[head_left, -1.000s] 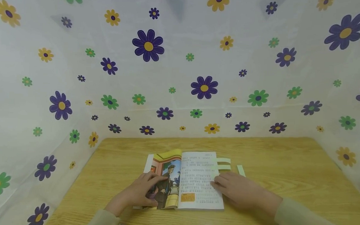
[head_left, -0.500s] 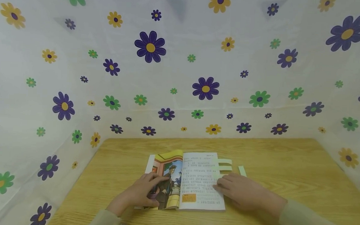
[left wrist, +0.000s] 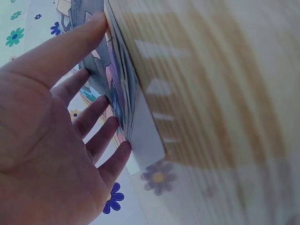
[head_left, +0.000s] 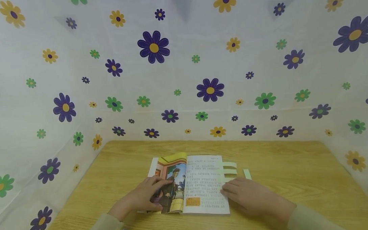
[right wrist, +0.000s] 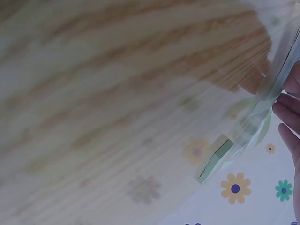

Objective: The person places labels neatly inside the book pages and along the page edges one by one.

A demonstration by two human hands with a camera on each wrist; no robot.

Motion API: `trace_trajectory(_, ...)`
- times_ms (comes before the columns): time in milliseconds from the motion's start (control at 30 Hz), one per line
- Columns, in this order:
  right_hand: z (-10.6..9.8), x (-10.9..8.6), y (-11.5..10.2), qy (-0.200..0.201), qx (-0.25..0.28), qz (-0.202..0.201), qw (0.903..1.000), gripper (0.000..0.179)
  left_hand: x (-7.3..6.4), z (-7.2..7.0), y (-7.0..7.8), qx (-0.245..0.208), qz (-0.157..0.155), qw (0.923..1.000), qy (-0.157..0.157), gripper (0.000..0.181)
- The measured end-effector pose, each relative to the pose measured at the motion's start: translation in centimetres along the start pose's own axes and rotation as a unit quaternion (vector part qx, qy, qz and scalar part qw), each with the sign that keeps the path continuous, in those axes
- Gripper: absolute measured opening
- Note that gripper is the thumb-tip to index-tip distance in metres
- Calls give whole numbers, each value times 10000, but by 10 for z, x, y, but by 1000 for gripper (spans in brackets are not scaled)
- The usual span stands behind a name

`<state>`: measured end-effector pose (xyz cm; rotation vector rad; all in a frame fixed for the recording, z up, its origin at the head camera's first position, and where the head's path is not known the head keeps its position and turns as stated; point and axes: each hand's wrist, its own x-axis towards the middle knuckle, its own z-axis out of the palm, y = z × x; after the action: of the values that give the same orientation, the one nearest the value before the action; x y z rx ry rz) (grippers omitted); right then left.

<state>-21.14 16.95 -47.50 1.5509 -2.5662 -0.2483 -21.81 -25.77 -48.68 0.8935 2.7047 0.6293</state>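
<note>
An open book [head_left: 206, 188] lies on the table, with a colour picture on its left page and print with an orange box on its right page. My left hand [head_left: 143, 194] rests on the left page, thumb and fingers spread; in the left wrist view the fingertips [left wrist: 123, 149] touch the page near its edge. At the right page's outer edge lies my right hand [head_left: 249, 197], its fingers touching a pale green sticky tab [head_left: 229, 180] there. Two more tabs [head_left: 229, 168] stick out above it. In the right wrist view, only some fingers [right wrist: 287, 112] show beside the page edge.
A small pad of pale green sticky tabs [head_left: 247, 174] lies on the wooden table [head_left: 279, 162], right of the book. White cloth [head_left: 179, 71] printed with flowers hangs behind and along both sides.
My right hand has shifted slightly right along the page edge, and the tab by its fingers now shows more. My left hand has stayed on the left page.
</note>
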Motion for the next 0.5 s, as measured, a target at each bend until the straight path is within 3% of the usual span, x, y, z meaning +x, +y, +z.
trace_trajectory(333, -5, -6, 0, -29, -75, -18, 10000, 46, -4, -7, 12, 121, 57, 9998, -124, 84)
trace_trajectory(500, -2, -9, 2, 191, -26, -135, 9997, 44, -5, -9, 15, 88, -31, 9996, -265, 83)
